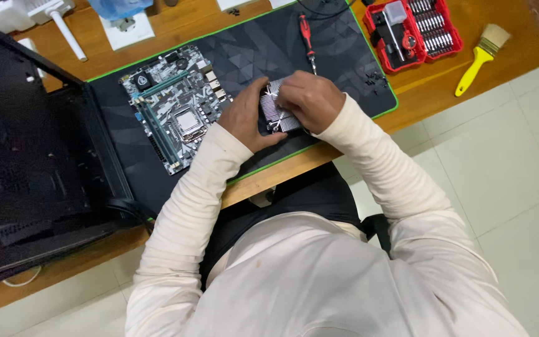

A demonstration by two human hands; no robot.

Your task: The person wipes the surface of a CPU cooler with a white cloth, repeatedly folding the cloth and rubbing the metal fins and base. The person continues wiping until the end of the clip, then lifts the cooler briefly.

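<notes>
A finned metal heatsink rests on the dark desk mat, near the mat's front edge. My left hand grips its left side. My right hand lies over its top and right side, hiding much of it. A computer motherboard with its bare processor socket lies flat on the mat just left of my hands. Both arms are in cream long sleeves.
An open black computer case lies at the left. A red-handled screwdriver and small loose screws are on the mat. A red bit-set case and a yellow-handled brush sit on the wooden desk at right.
</notes>
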